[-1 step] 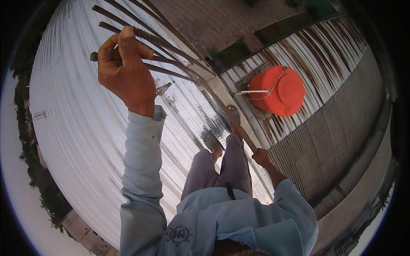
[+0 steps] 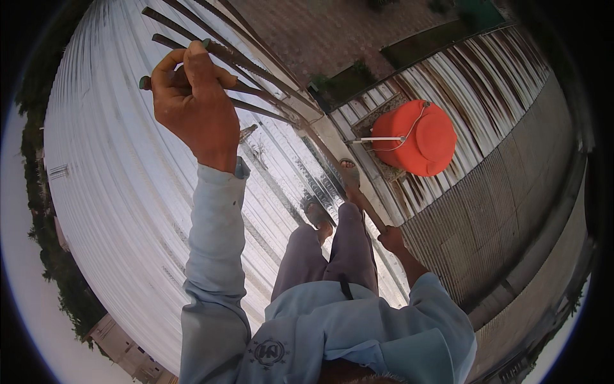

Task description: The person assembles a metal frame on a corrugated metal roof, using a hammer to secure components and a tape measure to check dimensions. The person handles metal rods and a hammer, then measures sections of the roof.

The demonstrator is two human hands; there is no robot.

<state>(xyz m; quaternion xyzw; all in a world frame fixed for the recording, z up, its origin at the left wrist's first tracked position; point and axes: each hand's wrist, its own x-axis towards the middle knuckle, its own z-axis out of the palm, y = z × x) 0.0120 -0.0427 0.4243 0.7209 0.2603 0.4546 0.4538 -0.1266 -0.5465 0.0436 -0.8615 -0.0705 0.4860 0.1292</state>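
Observation:
My left hand (image 2: 199,105) is raised at the upper left, its fingers curled in a pinch around a steel rebar rod (image 2: 246,88). One green-tipped rod end (image 2: 145,83) pokes out beside the fingers. Several more ribbed rebar rods (image 2: 169,24) fan out around and behind this hand from one cluster. Low on the right, my right hand (image 2: 391,238) is closed around the near end of a long brown wooden pole (image 2: 371,212). The pole slants up and left past my sandalled foot (image 2: 348,168); its far end cannot be made out among the rods.
Shiny corrugated metal sheets (image 2: 115,192) spread on the left. A narrow concrete ledge (image 2: 377,192) runs beside my feet. Past it, a red lidded bucket (image 2: 416,137) with a wire handle stands near rusty corrugated sheets (image 2: 476,83). Paved ground (image 2: 320,32) lies below, beyond the edge.
My left hand has shifted slightly to the right, and a green tip now shows above its thumb. My right hand and the pole have barely moved.

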